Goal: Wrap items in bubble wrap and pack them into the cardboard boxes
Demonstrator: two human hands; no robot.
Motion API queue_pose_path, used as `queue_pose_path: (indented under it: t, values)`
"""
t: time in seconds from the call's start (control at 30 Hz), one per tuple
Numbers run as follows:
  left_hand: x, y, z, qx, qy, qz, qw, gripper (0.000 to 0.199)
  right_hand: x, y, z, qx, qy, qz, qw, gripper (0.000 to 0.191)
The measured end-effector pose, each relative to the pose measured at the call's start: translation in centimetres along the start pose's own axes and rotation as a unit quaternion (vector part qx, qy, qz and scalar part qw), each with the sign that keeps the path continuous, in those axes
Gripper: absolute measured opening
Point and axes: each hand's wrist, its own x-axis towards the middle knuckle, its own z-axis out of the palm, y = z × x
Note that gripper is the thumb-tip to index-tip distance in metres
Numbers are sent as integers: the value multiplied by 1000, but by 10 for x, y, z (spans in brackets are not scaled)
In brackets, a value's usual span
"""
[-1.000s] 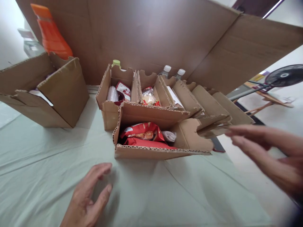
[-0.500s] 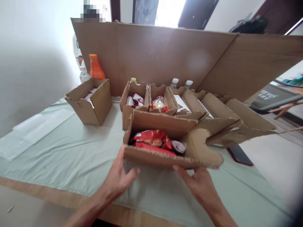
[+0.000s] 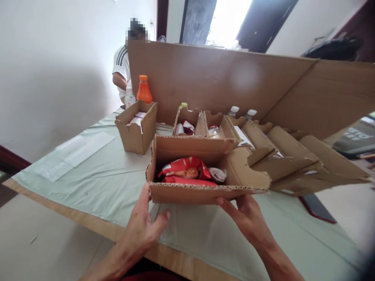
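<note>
At lower centre, the open left hand touched the box; the right hand's grip was unclear; uneven support risked spilling red packets.

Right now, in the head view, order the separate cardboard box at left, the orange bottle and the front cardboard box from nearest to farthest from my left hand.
1. Front cardboard box, holding red packets: its left end is right at your left hand.
2. Separate cardboard box: farther forward, beyond the front box toward the left.
3. Orange bottle: farthest, behind the separate box.
</note>
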Motion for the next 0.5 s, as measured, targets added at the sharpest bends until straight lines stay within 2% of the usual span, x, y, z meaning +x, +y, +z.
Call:
queue_pose_path:
  t: [0.1,0.17,0.27,0.37,0.5]
  values:
    - [-35,-25,-12,10,52,-54,997,60,0,3,24,18,-33,-5,999,40]
    - [-52,-32,-25,12,94,-81,992,62,15,-5,56,48,-73,-23,996,41]
    - [-62,-29,-37,17,163,-126,979,74,49,-19,108,103,-110,-66,986,48]
    - [-63,-27,-33,5,194,-145,970,86,76,-25,148,123,-82,-105,983,62]
    - [-61,-46,-26,-18,176,-90,980,89,85,-19,177,88,-30,-139,986,68]
